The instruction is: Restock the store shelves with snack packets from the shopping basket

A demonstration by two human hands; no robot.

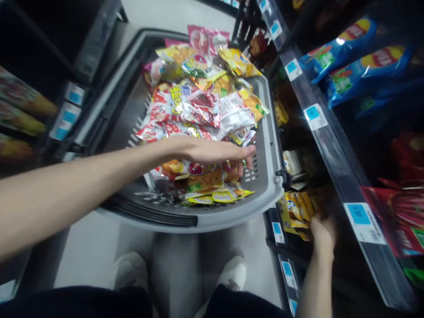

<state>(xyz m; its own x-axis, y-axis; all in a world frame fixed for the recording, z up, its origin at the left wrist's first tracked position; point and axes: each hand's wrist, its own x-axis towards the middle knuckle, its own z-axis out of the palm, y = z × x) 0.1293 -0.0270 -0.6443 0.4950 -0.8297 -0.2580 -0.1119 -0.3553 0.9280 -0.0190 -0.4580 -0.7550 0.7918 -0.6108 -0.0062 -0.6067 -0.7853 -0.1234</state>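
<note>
A grey shopping basket (265,194) stands on the floor in front of me, heaped with several bright snack packets (185,106). My left hand (215,154) reaches across it, palm down, fingers stretched over the nearer packets and touching them. My right hand (323,232) is pushed into a low shelf on the right, next to small yellow packets (296,207). Its fingers are hidden in the dark shelf.
Shelves on the right carry blue chip bags (351,48) and red packets (407,212), with blue price tags (314,115) on the rails. Another shelf with packets (23,110) stands at left. My shoes (130,269) are below the basket.
</note>
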